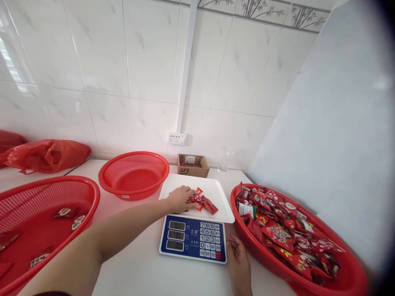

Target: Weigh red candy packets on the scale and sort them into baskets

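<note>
My left hand (182, 199) reaches over the white weighing tray (220, 205), its fingers curled down round several small red snack packets (210, 204). Part of the packets is hidden beneath that hand. In front of the tray is the scale's blue panel (194, 238), with three displays and a keypad; the digits are hard to read. My right hand (238, 261) rests on the table beside the panel's right edge, fingers loosely curled in and nothing visible in them. Just right of it stands a red basket (262, 253) heaped with assorted snack packets (279, 234).
A red basket (92, 190) at the left holds a few packets. Behind it sits a round red basket (134, 191). A small cardboard box (193, 169) and a clear plastic object (226, 162) stand near the wall. Red plastic bags (52, 155) lie at the far left.
</note>
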A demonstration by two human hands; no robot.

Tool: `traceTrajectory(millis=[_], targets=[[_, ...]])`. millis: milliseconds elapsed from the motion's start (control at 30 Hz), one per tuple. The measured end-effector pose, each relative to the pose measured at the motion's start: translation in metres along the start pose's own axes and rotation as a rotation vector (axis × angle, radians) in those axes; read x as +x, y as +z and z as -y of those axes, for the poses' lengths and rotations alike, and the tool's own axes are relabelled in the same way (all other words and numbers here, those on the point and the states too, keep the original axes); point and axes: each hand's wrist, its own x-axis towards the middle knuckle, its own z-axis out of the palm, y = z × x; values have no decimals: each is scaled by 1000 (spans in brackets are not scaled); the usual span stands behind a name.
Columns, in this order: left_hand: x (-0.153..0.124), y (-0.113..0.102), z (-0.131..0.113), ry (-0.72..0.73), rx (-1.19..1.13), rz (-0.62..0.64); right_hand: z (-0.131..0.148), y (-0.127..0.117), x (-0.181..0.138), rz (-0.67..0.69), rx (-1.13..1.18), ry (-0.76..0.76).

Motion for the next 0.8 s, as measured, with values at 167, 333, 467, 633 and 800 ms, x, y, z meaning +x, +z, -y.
traceTrajectory(millis=[167, 333, 467, 633, 800], targets=[[6, 2, -3, -101, -19, -84, 0, 0, 0, 9, 12, 10], [9, -5, -1, -182, -57, -219, 2, -1, -1, 15, 12, 0], [2, -32, 22, -266, -60, -345, 4, -2, -2, 13, -16, 9], [-28, -77, 76, -438, 58, -465, 9, -1, -3, -5, -35, 6], [-49, -83, 107, -454, 162, -404, 7, -1, -2, 5, -22, -1]])
